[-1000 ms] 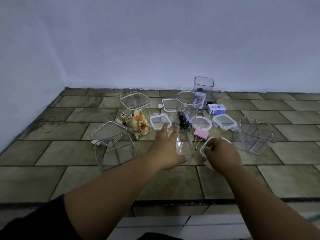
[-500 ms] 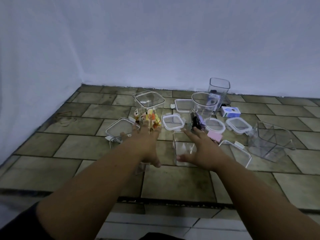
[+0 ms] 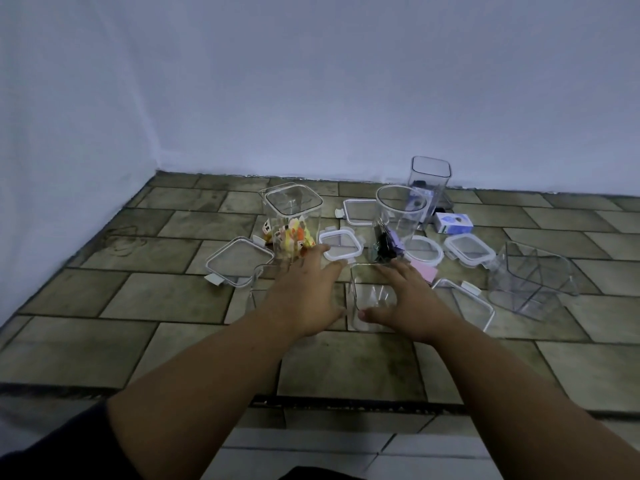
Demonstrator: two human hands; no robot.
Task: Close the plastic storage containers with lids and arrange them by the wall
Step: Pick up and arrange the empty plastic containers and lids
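Hands: left hand [image 3: 304, 296] and right hand [image 3: 408, 299] spread-fingered, seemingly gripping nothing.
Container: small square container [image 3: 372, 301] lidless on the floor between them.
Room: bare floor tiles [image 3: 156, 296] to the left; wall [image 3: 346, 98] beyond.
Writing: white-blue box [image 3: 453, 223], print unreadable.

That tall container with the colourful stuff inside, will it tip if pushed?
The tall container is narrow for its height, so a high push would likely tip it. Its colourful contents sit low, probably steadying it. Smooth clear walls may be slippery.
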